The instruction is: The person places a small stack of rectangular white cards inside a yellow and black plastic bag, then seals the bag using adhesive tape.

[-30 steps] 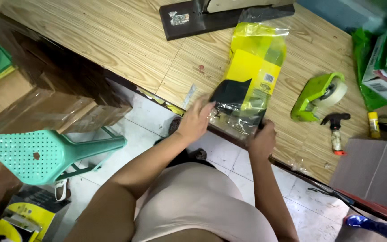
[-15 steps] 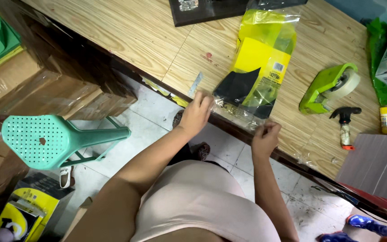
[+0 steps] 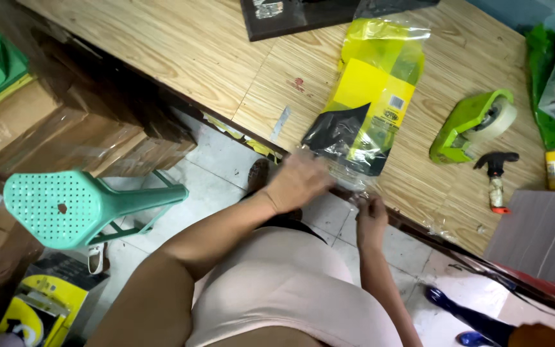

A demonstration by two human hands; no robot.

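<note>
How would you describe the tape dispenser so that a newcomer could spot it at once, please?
Start at the wooden table and find the clear bag with a yellow and black insert under the person's hands. The tape dispenser lies just right of it. It is bright green with a pale tape roll, unlike the small black-topped bottle below.

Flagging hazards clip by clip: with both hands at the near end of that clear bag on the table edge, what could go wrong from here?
1. The clear plastic bag overhangs the wooden table edge where the left hand and right hand work, so it might slide off.
2. The spray bottle and green tape dispenser lie close by; a pull could perhaps knock them.
</note>
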